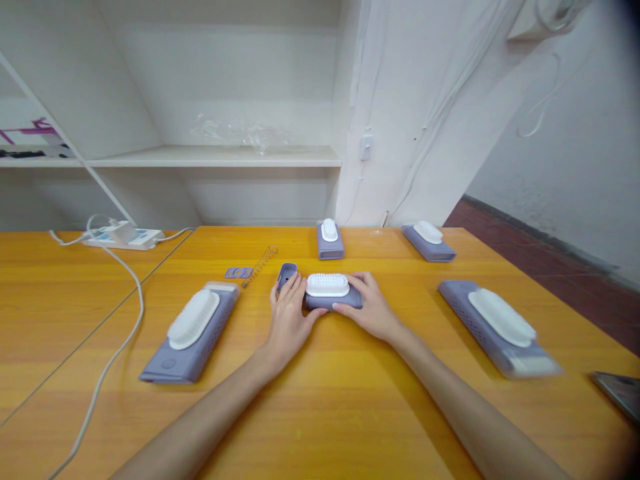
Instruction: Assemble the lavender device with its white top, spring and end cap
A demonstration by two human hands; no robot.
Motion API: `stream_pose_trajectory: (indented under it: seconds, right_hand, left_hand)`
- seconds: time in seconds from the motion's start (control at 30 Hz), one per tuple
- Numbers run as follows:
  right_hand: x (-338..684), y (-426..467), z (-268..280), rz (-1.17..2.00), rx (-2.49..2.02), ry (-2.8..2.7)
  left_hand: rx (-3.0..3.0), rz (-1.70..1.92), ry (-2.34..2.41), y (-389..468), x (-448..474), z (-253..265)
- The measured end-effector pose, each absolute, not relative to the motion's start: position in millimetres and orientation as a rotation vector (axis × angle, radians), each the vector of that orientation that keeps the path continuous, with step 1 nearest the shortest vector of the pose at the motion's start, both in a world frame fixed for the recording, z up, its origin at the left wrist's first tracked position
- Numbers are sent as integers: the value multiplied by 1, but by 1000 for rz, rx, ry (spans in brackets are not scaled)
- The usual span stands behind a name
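A purple box topped by a white bristled brush (327,285) lies on the table in front of me, between both hands. My right hand (371,305) is closed around its right end, thumb along the front edge. At the left end, my left hand (291,312) has its thumb against the box's front and its fingers behind. Those fingers also reach a small hollow purple end piece (287,271), partly covered by them. To its left lie a thin coiled spring (259,265) and a flat purple piece with cut-outs (239,273).
Similar purple boxes with white brushes stand around: one at left (193,330), two at the back (330,241) and one at right (493,327). A white power strip (123,235) and its cable (136,300) lie left. A dark flat object (620,393) sits at the right edge.
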State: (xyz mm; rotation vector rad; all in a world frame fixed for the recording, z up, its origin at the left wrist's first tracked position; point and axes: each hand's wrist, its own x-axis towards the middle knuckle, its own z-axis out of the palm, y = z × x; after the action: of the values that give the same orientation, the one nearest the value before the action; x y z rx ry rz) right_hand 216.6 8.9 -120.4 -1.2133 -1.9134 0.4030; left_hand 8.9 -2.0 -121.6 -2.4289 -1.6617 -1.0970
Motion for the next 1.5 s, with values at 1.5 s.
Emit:
stream_pose_trajectory:
  seconds: [1.5]
  right_hand:
    - [228, 21, -129, 594, -1179, -1190]
  left_hand:
    - [-2251, -1124, -1876, 18, -19, -109]
